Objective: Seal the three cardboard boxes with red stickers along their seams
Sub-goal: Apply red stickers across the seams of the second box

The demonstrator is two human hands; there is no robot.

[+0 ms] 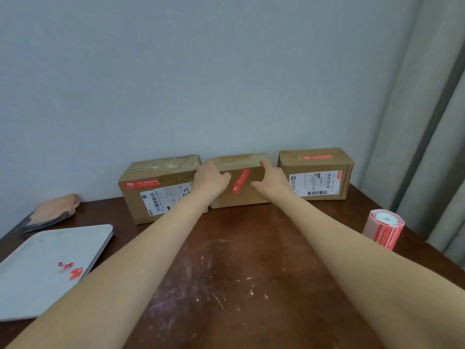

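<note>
Three cardboard boxes are lined up against the wall at the far side of the table: left box, middle box, right box. The left and middle boxes stand close together; the right one is set a little apart.

The middle box is grasped at both ends. The left hand is closed over its top left corner, thumb laid on the front face. The right hand is curled over the top right edge, thumb likewise on the front. This two-ended hold is judged to serve for drawing or turning the box so that a seam is brought within reach, though squaring it back into the row cannot be ruled out.

A slanted sticker lies on the middle box's front, between the thumbs. A front sticker is seen on the left box above its shipping label, and a top sticker along the right box's upper face. Whether every seam is covered cannot be told from this angle.

The sticker roll is stood upright near the table's right edge, well apart from the boxes and beside the right forearm.

Surface: dark brown wood, scratched and smeared with pale marks. A white tray at the left holds red scraps — probably waste. A pink cloth lies beyond it. The wall is plain and pale; a grey curtain hangs at the right.
</note>
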